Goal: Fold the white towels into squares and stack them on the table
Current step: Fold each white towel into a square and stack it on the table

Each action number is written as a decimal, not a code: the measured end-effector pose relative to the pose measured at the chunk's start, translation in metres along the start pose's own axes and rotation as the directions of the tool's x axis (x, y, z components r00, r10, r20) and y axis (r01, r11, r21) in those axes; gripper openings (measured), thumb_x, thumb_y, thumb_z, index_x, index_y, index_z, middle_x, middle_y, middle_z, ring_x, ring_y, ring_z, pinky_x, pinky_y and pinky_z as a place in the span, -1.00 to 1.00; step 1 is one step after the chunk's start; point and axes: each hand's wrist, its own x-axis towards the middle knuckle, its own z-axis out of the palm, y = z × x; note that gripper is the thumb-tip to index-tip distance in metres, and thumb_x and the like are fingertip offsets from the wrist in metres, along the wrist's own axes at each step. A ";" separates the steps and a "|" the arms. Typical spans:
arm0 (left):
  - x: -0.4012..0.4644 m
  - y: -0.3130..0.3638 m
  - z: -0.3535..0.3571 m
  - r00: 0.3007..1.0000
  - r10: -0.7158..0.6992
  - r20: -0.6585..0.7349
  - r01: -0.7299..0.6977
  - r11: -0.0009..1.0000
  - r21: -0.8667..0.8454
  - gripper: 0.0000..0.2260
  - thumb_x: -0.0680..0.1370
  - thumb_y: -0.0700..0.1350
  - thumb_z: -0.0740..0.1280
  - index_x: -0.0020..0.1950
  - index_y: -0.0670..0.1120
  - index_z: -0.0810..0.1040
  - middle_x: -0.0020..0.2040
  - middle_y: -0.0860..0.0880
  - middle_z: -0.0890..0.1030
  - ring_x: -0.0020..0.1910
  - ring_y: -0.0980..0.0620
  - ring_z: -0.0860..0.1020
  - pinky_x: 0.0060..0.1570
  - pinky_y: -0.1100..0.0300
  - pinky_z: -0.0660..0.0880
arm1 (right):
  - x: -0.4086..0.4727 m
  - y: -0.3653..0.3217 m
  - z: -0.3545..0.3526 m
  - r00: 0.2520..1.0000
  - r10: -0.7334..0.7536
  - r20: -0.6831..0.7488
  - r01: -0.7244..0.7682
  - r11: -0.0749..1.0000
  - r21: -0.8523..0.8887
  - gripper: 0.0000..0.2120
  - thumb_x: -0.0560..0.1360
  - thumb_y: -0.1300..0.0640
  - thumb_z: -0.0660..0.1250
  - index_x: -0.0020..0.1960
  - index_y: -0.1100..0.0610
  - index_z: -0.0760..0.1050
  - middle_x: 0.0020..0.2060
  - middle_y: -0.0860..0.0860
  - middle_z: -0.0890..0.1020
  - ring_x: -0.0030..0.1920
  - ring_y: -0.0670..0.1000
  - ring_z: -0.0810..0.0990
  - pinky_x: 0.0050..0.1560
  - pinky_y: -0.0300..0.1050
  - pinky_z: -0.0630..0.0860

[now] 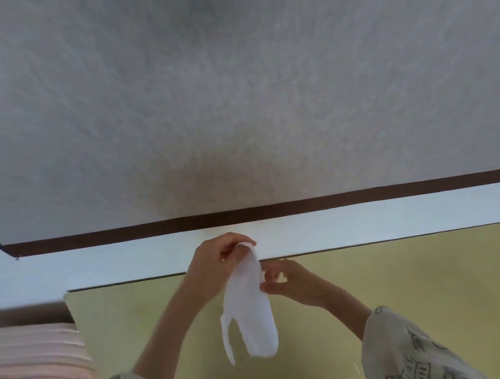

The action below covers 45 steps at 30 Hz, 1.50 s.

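The thin white cloth towel (251,312) hangs bunched above the yellow-green worktop (435,285), long axis near vertical. The left hand (219,255) pinches its top end; the right hand (283,281) pinches the right edge just below. Fabric is limp, crumpled and unfolded; no stack is visible.

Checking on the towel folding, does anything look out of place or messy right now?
Nothing stands out. The towel hangs unfolded from both hands above the table, not yet folded.
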 end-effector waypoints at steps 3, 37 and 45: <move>-0.003 0.003 -0.008 1.000 -0.017 -0.001 0.017 1.000 0.019 -0.76 0.56 -0.16 0.26 -0.20 0.17 0.53 -0.25 0.40 0.56 -0.19 0.38 0.51 -0.17 0.48 0.42 | 0.006 -0.008 0.006 0.998 -0.048 0.028 0.050 0.997 -0.064 -0.85 0.50 0.13 0.33 -0.02 0.21 0.54 -0.12 -0.05 0.48 -0.06 -0.06 0.40 0.04 -0.36 0.32; -0.032 -0.085 -0.018 0.963 -0.262 -0.068 0.251 0.959 -0.132 -0.95 0.53 -0.22 0.30 -0.11 -0.18 0.54 -0.26 -0.02 0.56 -0.28 0.08 0.49 -0.26 0.39 0.39 | -0.032 0.041 -0.044 0.919 0.212 -0.332 -0.315 0.901 -0.298 -0.78 0.50 0.15 0.26 -0.07 0.29 0.59 -0.14 0.22 0.63 -0.11 0.15 0.55 -0.17 -0.10 0.33; -0.093 -0.170 0.055 0.785 -0.577 0.226 0.602 0.796 -0.061 -0.85 0.54 -0.21 0.29 -0.24 -0.15 0.49 -0.28 -0.07 0.54 -0.27 -0.02 0.48 -0.28 0.23 0.38 | -0.063 0.122 0.015 0.858 0.497 -0.133 -0.514 0.820 -0.252 -0.78 0.51 0.12 0.29 0.08 0.20 0.60 0.07 0.12 0.63 0.09 0.11 0.55 -0.03 -0.18 0.38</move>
